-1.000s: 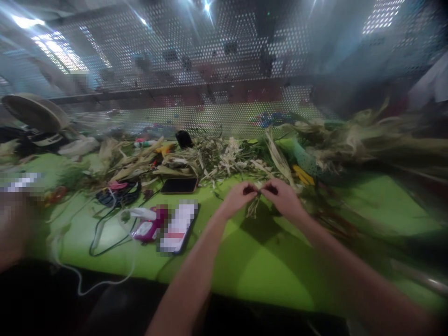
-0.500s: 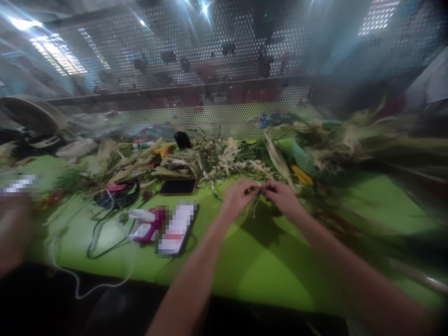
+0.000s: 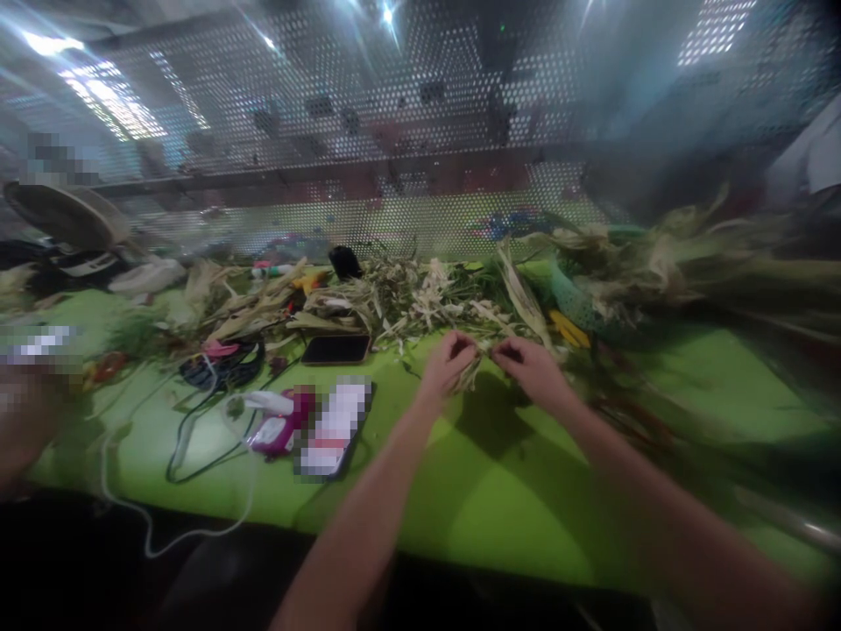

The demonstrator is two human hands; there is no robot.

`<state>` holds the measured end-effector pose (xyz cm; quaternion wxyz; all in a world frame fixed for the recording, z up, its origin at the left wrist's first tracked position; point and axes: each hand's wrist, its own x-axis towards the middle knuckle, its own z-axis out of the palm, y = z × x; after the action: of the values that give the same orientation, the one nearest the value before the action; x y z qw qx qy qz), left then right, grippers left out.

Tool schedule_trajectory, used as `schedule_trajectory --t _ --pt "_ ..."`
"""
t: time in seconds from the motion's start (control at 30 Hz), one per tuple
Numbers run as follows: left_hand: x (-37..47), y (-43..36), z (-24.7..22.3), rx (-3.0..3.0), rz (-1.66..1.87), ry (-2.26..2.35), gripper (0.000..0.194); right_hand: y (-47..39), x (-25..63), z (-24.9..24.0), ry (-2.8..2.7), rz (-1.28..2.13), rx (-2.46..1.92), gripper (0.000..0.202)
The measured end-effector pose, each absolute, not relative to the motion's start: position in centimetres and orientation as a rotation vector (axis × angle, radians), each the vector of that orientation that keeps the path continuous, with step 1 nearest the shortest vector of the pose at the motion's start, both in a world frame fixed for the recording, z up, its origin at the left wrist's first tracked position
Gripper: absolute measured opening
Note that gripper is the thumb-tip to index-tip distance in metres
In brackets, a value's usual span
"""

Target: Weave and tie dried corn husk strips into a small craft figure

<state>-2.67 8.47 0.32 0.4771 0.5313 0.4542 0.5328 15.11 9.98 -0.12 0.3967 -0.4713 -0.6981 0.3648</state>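
Note:
Over the green table (image 3: pixel 499 508), my left hand (image 3: pixel 452 361) is closed on a small bunch of pale dried stems (image 3: pixel 468 379), which hangs below its fingers. Just to the right, my right hand (image 3: pixel 526 361) has its fingers pinched together; what they hold, if anything, is too small to make out. A narrow gap separates the two hands. Behind them lies a heap of dried husks and pale plant pieces (image 3: pixel 427 298), with one long husk (image 3: pixel 524 294) slanting beyond my right hand.
Left of my arms lie a lit phone (image 3: pixel 334 429), a dark phone (image 3: pixel 336 350), a magenta packet (image 3: pixel 282 425) and looped cables (image 3: pixel 174 447). A green basket (image 3: pixel 575 294) with husks stands right, beside a yellow object (image 3: pixel 568 329). Another person's hand (image 3: pixel 26 412) is far left.
My hands have moved slightly apart from their touching position. The stem bunch has shifted left with my left hand.

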Motion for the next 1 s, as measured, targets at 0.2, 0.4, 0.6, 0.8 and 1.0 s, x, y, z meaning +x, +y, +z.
schedule_trajectory --t 0.2,0.4,0.6,0.8,1.0 --pt "-2.7 8.0 0.7 0.941 1.279 0.938 0.026 10.4 15.6 0.1 -1.836 0.892 -1.157 0.014" --pt "-2.9 7.8 1.0 0.837 1.273 0.778 0.024 10.3 15.4 0.5 -1.756 1.052 -1.149 0.023" --pt "-2.9 7.7 0.9 0.836 1.250 0.762 0.029 9.6 15.1 0.6 -1.320 1.526 -0.984 0.035" --pt "-2.3 7.4 1.1 0.828 1.234 0.801 0.032 8.6 14.2 1.0 -1.138 1.675 -0.800 0.031" --pt "-2.1 8.3 1.0 0.918 1.266 0.975 0.024 8.6 13.8 1.0 -1.158 1.607 -0.781 0.033"
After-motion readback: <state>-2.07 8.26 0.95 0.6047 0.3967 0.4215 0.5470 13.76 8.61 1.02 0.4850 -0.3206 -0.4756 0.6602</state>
